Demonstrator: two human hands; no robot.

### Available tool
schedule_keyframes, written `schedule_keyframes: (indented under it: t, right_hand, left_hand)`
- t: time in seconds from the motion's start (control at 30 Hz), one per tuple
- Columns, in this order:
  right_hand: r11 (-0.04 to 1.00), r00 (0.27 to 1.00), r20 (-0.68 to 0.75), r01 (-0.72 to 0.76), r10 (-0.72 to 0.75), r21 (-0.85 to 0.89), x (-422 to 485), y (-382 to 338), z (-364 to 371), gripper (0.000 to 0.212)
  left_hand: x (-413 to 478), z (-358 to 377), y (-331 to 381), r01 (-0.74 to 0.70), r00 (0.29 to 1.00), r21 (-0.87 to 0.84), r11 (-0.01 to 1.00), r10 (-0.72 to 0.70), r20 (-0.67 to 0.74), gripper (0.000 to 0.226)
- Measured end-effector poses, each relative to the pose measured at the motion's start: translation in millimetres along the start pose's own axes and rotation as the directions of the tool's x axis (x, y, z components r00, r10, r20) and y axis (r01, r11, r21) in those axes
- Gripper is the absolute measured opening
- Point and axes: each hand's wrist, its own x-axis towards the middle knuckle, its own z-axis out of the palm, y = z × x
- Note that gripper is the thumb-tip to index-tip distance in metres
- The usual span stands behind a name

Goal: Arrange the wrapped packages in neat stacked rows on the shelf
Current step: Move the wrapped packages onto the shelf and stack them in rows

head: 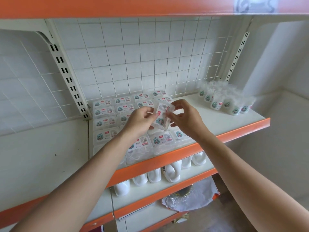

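— Both hands have it. The left hand (pixel 140 121) pinches the left edge of a small clear-wrapped rectangular package with a white label (pixel 163 115), and the right hand (pixel 185 118) pinches its right side, fingers curled round it.

— Is it down on the shelf?

— No, it's in the air, tilted, label facing up toward the person, just above the middle of the rows.

— What rows?

— Rows of matching clear-wrapped packs (pixel 107 121), lying flat with labels up, filling the left part of the white shelf with the orange front strip (pixel 217 121). They run from the white wire-grid back panel (pixel 150 56) to the front edge. At the front I can see a layer underneath the top one. How deep the stacks go farther back, I can't tell.

— Tidy?

— The back rows sit square. The front ones lie a little askew, and both forearms hide part of the middle.

— And the right of the shelf?

— A cluster of small white cups in clear wrap (pixel 225 102) stands near the back right corner, well apart from the packs, with bare shelf between.

— Anything below?

— A row of white plastic jugs with handles (pixel 170 173) on the next shelf down, and under that a crumpled sheet of silvery foil and plastic (pixel 189 200). A cream slotted upright (pixel 66 77) stands just left of the packs.
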Motion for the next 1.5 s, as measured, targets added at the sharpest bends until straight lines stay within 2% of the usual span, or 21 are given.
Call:
schedule_keyframes:
  t: [0.1,0.23,0.43,0.57,0.67,0.73,0.87,1.17,1.37,1.5]
  right_hand:
    - [0.968,0.99,0.043,0.14,-0.133,-0.21,-4.1,9.0,-3.2,0.042]
    - [0.834,0.903,0.31,0.404,-0.297,-0.376,-8.4,19.9,-14.0,0.067]
    - [0.731,0.843,0.337,0.534,-0.42,-0.424,-9.7,25.2,-14.9,0.061]
    - [0.738,0.858,0.358,0.504,-0.369,-0.448,-12.7,30.7,-12.6,0.059]
    - [0.732,0.861,0.372,0.496,-0.347,-0.467,-19.1,39.4,-7.6,0.059]
    - [0.739,0.874,0.353,0.474,-0.333,-0.479,-20.9,39.5,-5.3,0.059]
    - [0.731,0.869,0.366,0.484,-0.335,-0.481,-20.9,35.3,-3.2,0.059]
    - [0.702,0.848,0.421,0.513,-0.322,-0.494,-25.4,44.8,-1.3,0.057]
    - [0.689,0.84,0.443,0.522,-0.313,-0.503,-26.5,43.7,1.7,0.051]
    - [0.707,0.847,0.456,0.499,-0.275,-0.501,-30.8,43.0,1.7,0.055]
  left_hand:
    - [1.6,0.5,2.3,-0.02,1.0,0.115,0.993,0.021,-0.005,0.026]
    - [3.0,2.5,0.9,-0.024,0.999,0.228,0.973,0.029,-0.022,0.018]
    - [-4.9,0.3,0.6,-0.058,0.997,0.305,0.951,0.041,0.062,0.014]
    - [-17.2,-6.6,-5.4,-0.135,0.991,0.434,0.891,0.118,0.066,0.025]
    - [-28.7,-12.3,-16.0,-0.238,0.97,0.596,0.767,0.22,0.105,0.03]
    - [-35.7,-13.7,-23.9,-0.268,0.962,0.674,0.689,0.226,0.151,0.034]
    - [-47.5,-11.8,-34.8,-0.301,0.949,0.738,0.603,0.266,0.17,0.044]
    - [-59.4,-12.9,-51.9,-0.364,0.924,0.793,0.488,0.299,0.24,0.067]
    - [-58.5,-8.6,-55.3,-0.353,0.92,0.818,0.454,0.329,0.214,0.059]
    - [-59.7,-4.4,-56.0,-0.327,0.925,0.841,0.431,0.328,0.192,0.054]
